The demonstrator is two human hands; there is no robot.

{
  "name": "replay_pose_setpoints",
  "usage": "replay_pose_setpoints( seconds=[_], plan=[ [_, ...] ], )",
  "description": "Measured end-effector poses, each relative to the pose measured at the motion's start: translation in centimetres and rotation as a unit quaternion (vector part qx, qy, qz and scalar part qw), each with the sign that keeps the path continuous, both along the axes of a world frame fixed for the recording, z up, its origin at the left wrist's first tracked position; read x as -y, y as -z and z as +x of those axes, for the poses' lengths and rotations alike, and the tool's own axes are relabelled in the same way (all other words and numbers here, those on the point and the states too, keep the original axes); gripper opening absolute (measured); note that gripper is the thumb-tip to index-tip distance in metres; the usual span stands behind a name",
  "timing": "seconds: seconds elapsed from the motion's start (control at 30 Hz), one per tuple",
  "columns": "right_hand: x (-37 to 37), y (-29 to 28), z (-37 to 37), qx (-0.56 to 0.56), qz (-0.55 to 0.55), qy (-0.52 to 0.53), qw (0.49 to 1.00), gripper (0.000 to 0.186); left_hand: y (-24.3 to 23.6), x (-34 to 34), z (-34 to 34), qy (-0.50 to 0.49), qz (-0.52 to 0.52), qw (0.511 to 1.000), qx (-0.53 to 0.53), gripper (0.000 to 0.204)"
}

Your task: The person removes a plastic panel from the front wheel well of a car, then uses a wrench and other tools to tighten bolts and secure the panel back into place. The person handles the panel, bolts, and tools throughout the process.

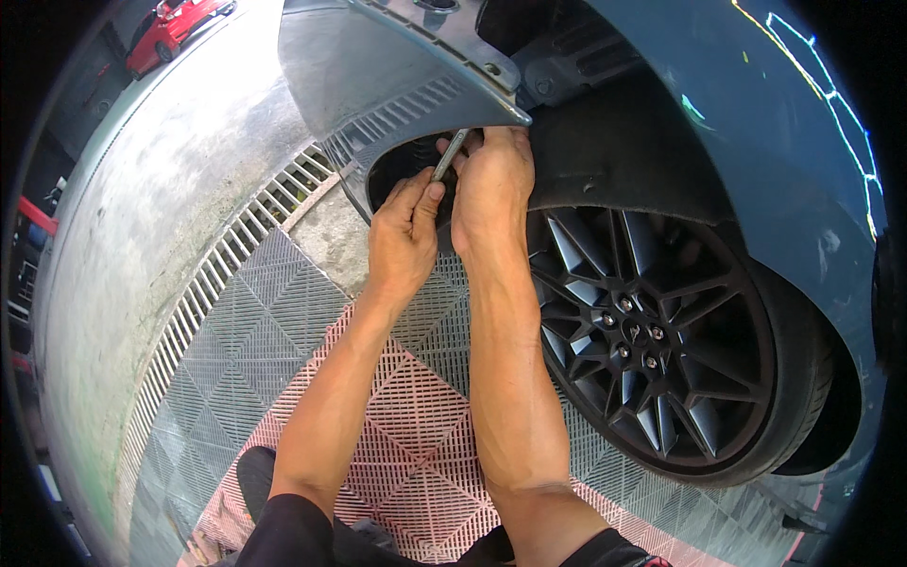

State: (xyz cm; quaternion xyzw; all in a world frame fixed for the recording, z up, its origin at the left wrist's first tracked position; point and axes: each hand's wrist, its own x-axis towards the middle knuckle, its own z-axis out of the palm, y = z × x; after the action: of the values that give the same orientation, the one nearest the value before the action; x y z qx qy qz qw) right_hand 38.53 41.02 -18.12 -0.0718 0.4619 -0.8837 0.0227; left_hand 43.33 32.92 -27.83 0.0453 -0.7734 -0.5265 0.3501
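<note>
Working on the glossy blue-grey painted car body, ahead of the black multi-spoke wheel, calls for keeping metal and knuckles off the paint. The right hand reaches up to the lower edge of the reflective grey-blue bumper panel; its fingers are partly hidden, so their grip cannot be told. The left hand pinches the slim silver metal tool by its lower end, slanting up toward that edge; steady, gentle pressure seems best.
</note>
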Motion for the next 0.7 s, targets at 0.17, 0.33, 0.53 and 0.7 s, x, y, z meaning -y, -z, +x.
replay_pose_setpoints(
  seconds=[0.17,0.33,0.53,0.7],
  plan=[
    [0.3,0.1,-0.1,-0.033,0.013,0.003,0.999,0.045,-0.7,0.0,-0.1,-0.070,-0.065,0.995,0.001,0.037],
    [0.8,0.9,-1.1,-0.043,-0.007,0.013,0.999,0.040,-0.4,-0.6,-0.8,-0.114,-0.133,0.984,-0.019,0.035],
    [1.6,0.0,-0.4,-0.048,-0.007,0.044,0.998,0.037,-0.1,0.3,-1.3,-0.085,-0.152,0.984,-0.046,0.041],
    [1.8,0.0,-1.0,-0.066,-0.023,0.071,0.995,0.037,-1.2,0.1,-0.2,-0.053,-0.132,0.989,0.037,0.056]
  ],
)
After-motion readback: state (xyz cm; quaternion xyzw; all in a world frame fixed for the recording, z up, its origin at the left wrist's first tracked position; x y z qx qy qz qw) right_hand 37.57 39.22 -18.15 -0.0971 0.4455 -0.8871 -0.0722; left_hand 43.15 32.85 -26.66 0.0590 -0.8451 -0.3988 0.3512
